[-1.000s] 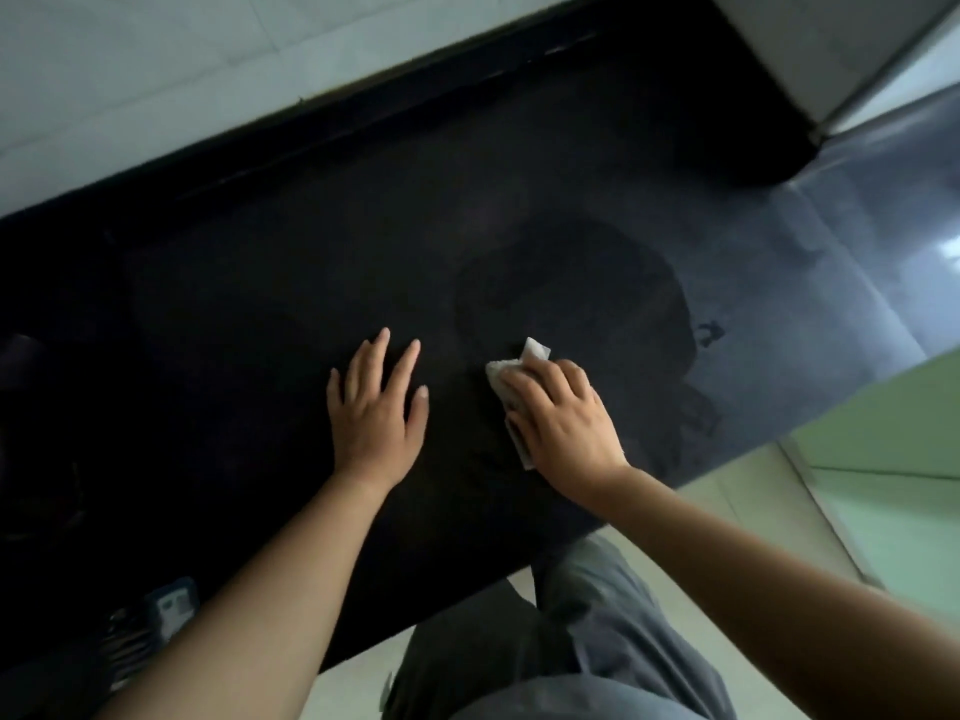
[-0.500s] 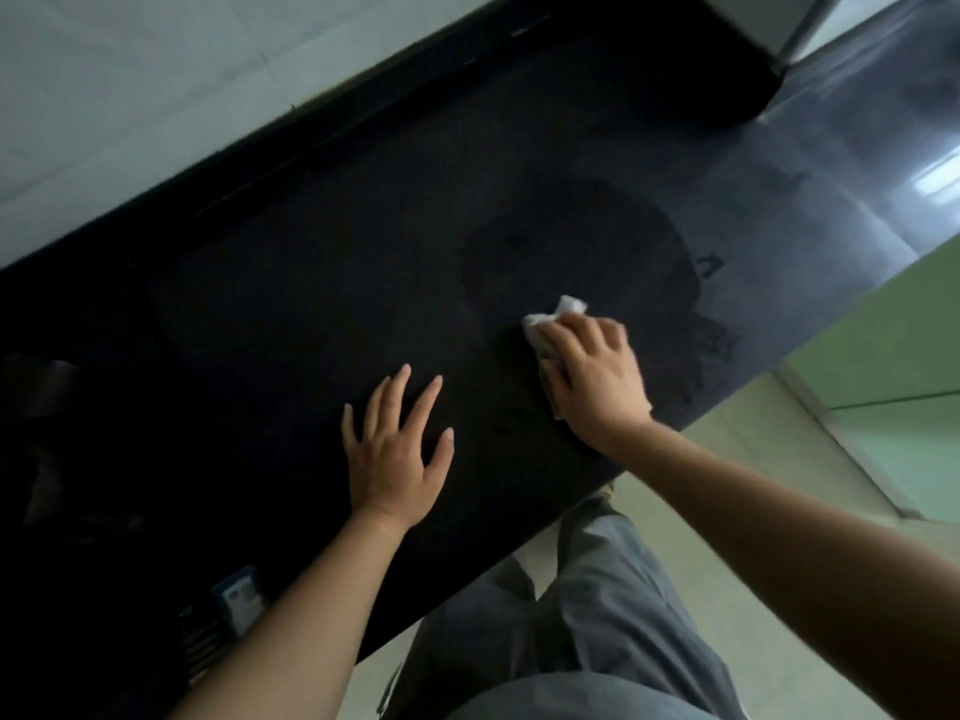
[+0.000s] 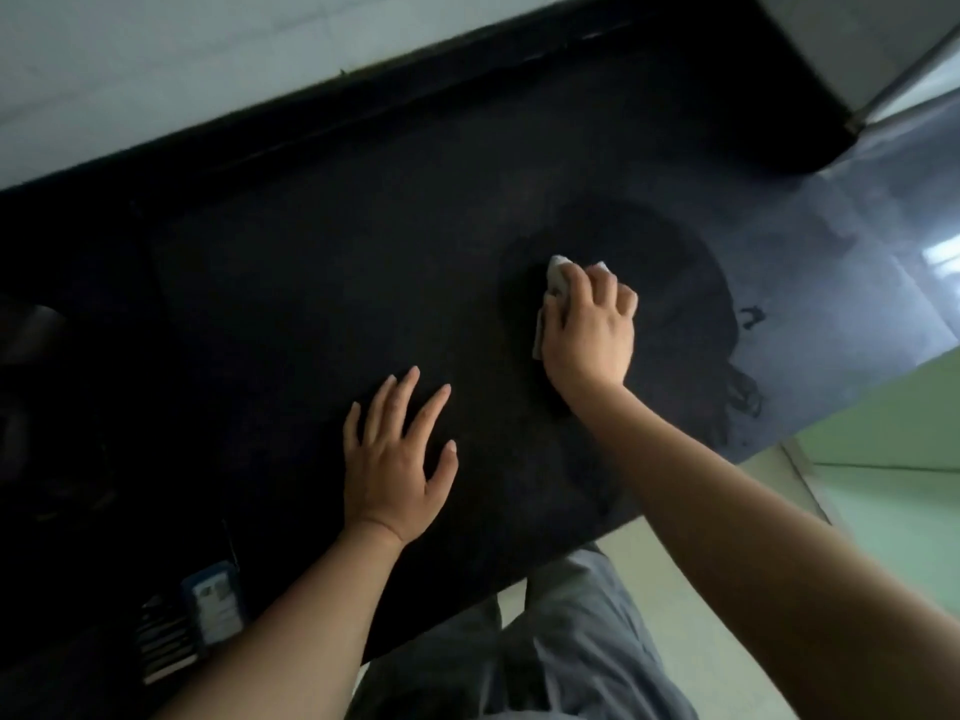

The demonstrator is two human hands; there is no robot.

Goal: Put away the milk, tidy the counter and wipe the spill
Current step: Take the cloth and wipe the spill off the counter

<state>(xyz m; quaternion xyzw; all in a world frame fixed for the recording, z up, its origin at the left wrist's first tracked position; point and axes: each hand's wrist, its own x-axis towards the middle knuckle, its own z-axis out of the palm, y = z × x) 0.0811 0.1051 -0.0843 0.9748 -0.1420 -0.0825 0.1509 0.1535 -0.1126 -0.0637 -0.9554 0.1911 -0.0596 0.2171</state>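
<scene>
My right hand (image 3: 589, 330) presses a folded white tissue (image 3: 557, 277) flat on the black counter (image 3: 311, 283); only the tissue's edges show past my fingers. Around it lies a wide wet smear (image 3: 675, 283) with streaks running toward the counter's front edge. My left hand (image 3: 397, 457) rests flat on the counter to the left, fingers spread, holding nothing. No milk container is in view.
A white tiled wall (image 3: 182, 54) runs along the counter's back. A pale appliance or cabinet corner (image 3: 883, 39) stands at the top right. A small blue-and-white pack (image 3: 215, 600) lies near the front left edge. A dark object (image 3: 31, 330) sits at the far left.
My right hand has slid the tissue away from me and to the right, into the wet patch. My left hand has stayed flat on the counter.
</scene>
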